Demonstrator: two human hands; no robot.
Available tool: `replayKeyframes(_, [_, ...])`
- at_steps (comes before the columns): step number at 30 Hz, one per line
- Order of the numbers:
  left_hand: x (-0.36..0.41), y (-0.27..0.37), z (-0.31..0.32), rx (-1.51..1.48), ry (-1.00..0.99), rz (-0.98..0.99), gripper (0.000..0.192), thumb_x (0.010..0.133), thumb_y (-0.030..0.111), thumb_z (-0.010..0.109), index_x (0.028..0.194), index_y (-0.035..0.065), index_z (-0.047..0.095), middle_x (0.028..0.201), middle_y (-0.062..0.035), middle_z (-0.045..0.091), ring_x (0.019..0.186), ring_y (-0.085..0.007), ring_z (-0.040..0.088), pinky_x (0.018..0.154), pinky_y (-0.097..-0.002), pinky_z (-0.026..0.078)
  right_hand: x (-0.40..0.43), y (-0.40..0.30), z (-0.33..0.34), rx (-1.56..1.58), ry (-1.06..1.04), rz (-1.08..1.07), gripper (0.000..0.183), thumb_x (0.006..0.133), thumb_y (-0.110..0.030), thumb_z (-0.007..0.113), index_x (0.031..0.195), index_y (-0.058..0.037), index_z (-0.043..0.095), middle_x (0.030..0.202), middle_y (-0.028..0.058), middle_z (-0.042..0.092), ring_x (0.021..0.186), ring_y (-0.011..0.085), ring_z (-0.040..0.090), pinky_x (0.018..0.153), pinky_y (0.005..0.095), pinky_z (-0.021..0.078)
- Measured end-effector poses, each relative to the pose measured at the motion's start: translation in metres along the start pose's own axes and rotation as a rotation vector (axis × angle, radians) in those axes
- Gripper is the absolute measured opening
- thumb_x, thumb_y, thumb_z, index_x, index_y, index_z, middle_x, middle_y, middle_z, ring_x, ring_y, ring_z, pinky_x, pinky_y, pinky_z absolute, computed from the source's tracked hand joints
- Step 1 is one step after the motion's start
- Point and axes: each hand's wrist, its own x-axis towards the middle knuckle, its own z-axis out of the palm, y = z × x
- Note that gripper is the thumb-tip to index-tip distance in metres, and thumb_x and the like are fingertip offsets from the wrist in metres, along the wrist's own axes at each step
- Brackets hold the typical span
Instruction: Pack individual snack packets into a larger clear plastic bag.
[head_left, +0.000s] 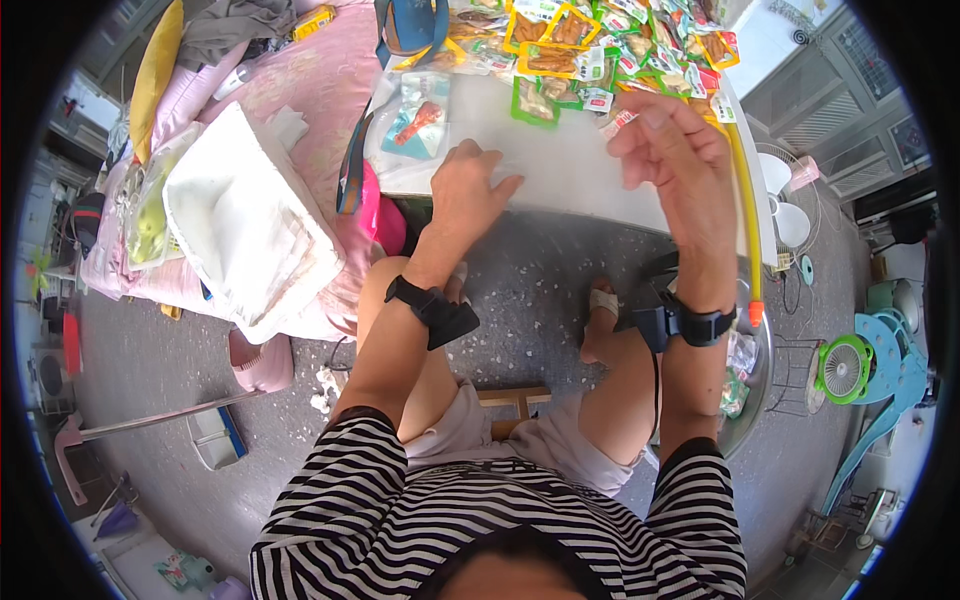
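My left hand is over the near edge of a white table, its thumb spread from the fingers and nothing visible in its grasp. Just beyond it lies a clear and blue plastic pouch printed with a drumstick. My right hand is raised above the table's right side with curled fingers. A small red-and-white packet piece shows by its fingertips; whether it is pinched or lies behind them is unclear. Sealed snack packets with yellow or green borders are heaped at the table's far side.
A white foam box stands on a pink-covered bed at left. Along the table's right side runs a yellow tube with an orange end. Below it sits a metal basin containing packets. A long-handled pink dustpan is on the floor.
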Motion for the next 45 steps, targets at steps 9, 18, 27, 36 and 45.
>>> replayKeyframes(9, [-0.004, 0.014, 0.006, 0.064, -0.243, 0.152, 0.048, 0.06, 0.017, 0.076, 0.102, 0.0025, 0.06, 0.097, -0.0119, 0.053, 0.092, -0.0297, 0.052, 0.071, -0.0373, 0.048, 0.011, 0.12, -0.043, -0.12, 0.312, 0.367, 0.023, 0.086, -0.02, 0.055, 0.1, -0.0024, 0.061, 0.074, 0.0081, 0.064, 0.056, 0.0094, 0.056, 0.05, 0.0206, 0.0457])
replayKeyframes(18, [-0.001, 0.006, 0.008, -0.262, -0.34, 0.139, 0.026, 0.075, 0.002, 0.061, 0.101, -0.0008, 0.057, 0.096, -0.0101, 0.058, 0.09, -0.0236, 0.056, 0.072, -0.0331, 0.049, 0.003, 0.12, -0.042, -0.089, 0.304, 0.268, 0.021, 0.089, -0.019, 0.054, 0.095, -0.0007, 0.061, 0.07, 0.0063, 0.062, 0.052, 0.0074, 0.054, 0.048, 0.0202, 0.0451])
replayKeyframes(27, [0.012, -0.028, 0.006, -1.865, 0.282, -0.813, 0.011, 0.09, 0.014, 0.052, 0.098, 0.0057, 0.054, 0.1, -0.0099, 0.061, 0.086, -0.0196, 0.06, 0.076, -0.0364, 0.053, -0.005, 0.11, -0.021, -0.036, 0.151, 0.703, 0.034, 0.087, -0.034, 0.057, 0.098, -0.0024, 0.06, 0.079, 0.0085, 0.063, 0.064, 0.0109, 0.058, 0.053, 0.0214, 0.0464])
replayKeyframes(36, [0.007, -0.012, 0.006, -0.952, 0.485, -0.789, 0.02, 0.085, 0.009, 0.056, 0.103, 0.0018, 0.052, 0.095, -0.0091, 0.056, 0.09, -0.024, 0.055, 0.078, -0.0368, 0.046, 0.001, 0.147, 0.013, 0.256, 0.099, 0.509, 0.024, 0.084, -0.024, 0.059, 0.089, -0.0011, 0.061, 0.08, 0.0046, 0.063, 0.063, 0.007, 0.053, 0.051, 0.019, 0.0411])
replayKeyframes(45, [0.0, 0.017, -0.004, -0.383, 0.049, -0.002, 0.026, 0.071, 0.005, 0.071, 0.093, 0.0008, 0.057, 0.075, -0.0049, 0.054, 0.068, -0.0129, 0.049, 0.059, -0.0255, 0.041, 0.006, 0.141, 0.012, 0.07, 0.152, 0.465, 0.016, 0.079, -0.017, 0.062, 0.076, -0.0009, 0.062, 0.066, 0.0034, 0.06, 0.052, 0.0058, 0.049, 0.043, 0.019, 0.0373])
